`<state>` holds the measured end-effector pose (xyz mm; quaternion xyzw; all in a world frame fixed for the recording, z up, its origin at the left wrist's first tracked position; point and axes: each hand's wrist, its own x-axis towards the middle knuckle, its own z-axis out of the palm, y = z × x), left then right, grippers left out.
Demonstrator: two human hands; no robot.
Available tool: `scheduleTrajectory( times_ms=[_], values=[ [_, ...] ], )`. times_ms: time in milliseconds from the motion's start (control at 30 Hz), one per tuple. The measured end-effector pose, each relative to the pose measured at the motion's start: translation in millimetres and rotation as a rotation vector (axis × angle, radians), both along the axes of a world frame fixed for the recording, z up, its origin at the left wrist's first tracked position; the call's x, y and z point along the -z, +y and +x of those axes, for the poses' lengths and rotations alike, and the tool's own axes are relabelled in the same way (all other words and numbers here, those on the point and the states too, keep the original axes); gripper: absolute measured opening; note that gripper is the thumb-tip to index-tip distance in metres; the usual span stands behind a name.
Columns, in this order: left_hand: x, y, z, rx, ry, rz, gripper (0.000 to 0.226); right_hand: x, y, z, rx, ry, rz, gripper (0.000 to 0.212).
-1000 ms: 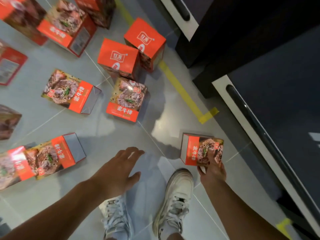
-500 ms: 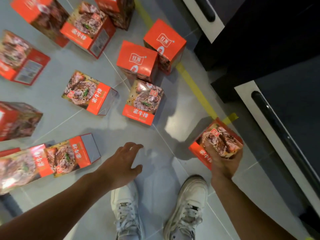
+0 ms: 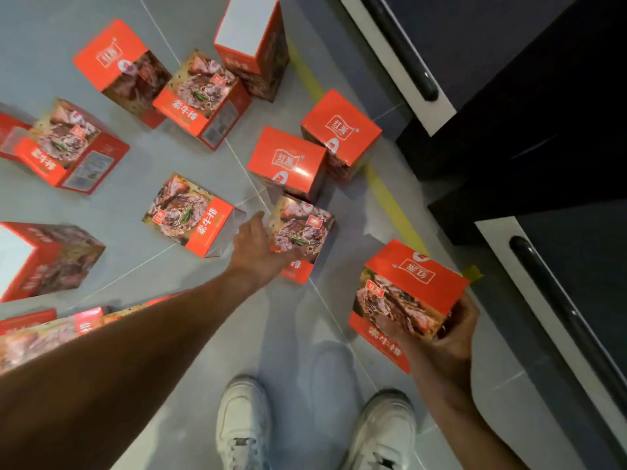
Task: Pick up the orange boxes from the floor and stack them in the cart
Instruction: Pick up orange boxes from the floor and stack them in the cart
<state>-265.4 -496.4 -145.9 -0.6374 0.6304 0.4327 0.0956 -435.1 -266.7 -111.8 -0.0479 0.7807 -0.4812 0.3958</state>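
Several orange boxes printed with a meat picture lie on the grey tiled floor. My right hand (image 3: 454,334) is shut on one orange box (image 3: 403,296) and holds it off the floor at the right, beside a dark cart (image 3: 502,252) with a white rim and a black handle bar (image 3: 559,313). My left hand (image 3: 258,252) reaches forward, fingers spread, and rests on the near left corner of another box (image 3: 305,228), which lies flat on the floor. Two upright boxes (image 3: 288,161) (image 3: 341,130) stand just behind it.
More boxes lie to the left (image 3: 190,212) (image 3: 68,144) (image 3: 44,259) and at the back (image 3: 200,93) (image 3: 254,42). A yellow tape line (image 3: 390,201) runs along the floor by the carts. A second dark cart (image 3: 383,52) stands at the top. My white shoes (image 3: 244,425) (image 3: 383,432) are below.
My right hand gripped the box at its side and lifted it off the floor, turning it upright. My left hand moved forward from open floor onto the flat box ahead.
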Motion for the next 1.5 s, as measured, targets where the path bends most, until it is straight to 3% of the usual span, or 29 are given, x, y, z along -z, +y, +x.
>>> scheduleTrajectory(
  times_ms=[100,200,300,400,467,567,667,733,933,1300,1500],
  values=[
    [31,-29,-7,-0.124,-0.009,0.076,0.123,5,0,0,-0.031,0.009,0.003,0.104],
    [49,-42,-6,0.014,-0.096,0.097,0.128,14,2,-2,-0.06,0.034,0.011,0.106],
    [57,-32,-3,0.119,-0.102,0.088,0.098,21,5,-7,-0.072,0.041,0.012,0.105],
    [65,-13,6,-0.055,0.163,0.078,0.073,17,2,-10,-0.07,0.044,0.001,0.103],
    [57,7,9,-0.147,0.289,0.126,0.075,7,-3,-11,-0.057,0.045,-0.009,0.101],
    [35,33,10,-0.242,0.308,0.097,0.093,-16,-8,-11,-0.054,0.054,-0.018,0.1],
    [0,39,19,-0.135,0.271,-0.065,0.108,-52,-18,-10,-0.074,0.094,-0.014,0.104],
    [-35,37,25,-0.089,0.239,-0.117,0.106,-80,-28,-8,-0.116,0.123,-0.024,0.105],
    [-191,-3,48,-0.043,0.407,-0.166,0.098,-199,-71,-1,-0.186,0.156,-0.042,0.109],
    [-611,-57,86,-0.061,0.464,-0.441,0.105,-560,-150,9,-0.356,0.336,-0.172,0.117],
    [-788,-48,109,-0.161,0.573,-0.568,0.102,-729,-157,21,-0.359,0.38,-0.35,0.111]
  ],
)
